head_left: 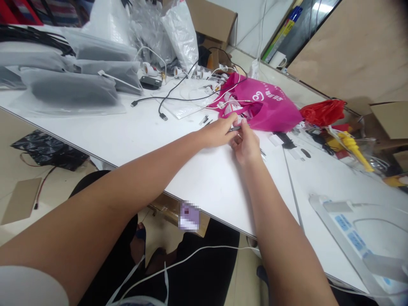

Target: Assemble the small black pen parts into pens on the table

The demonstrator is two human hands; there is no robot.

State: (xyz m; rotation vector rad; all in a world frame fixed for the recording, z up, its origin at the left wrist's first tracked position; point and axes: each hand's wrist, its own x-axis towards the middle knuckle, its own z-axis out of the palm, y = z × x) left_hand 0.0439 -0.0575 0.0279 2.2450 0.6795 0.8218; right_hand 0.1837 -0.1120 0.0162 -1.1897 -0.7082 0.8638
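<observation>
Slim dark object (235,128) | long axis roughly crosswise, tip end unclear | left hand (220,131), right hand (247,143) pinching it

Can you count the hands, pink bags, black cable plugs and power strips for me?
Bare human hands, the left hand and right hand: 2
Bright pink bag with white print: 1
Black cable plugs: 2
White power strip with blue labels: 1
Total: 6

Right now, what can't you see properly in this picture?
All in the head view:
Small dark piece: mostly hidden by fingers of the left hand and right hand.
Frosted bags: cloudy plastic hides what's inside.
Pink bag: its own side hides its deeper contents.
Power strip: blue labels too blurred to read.
</observation>
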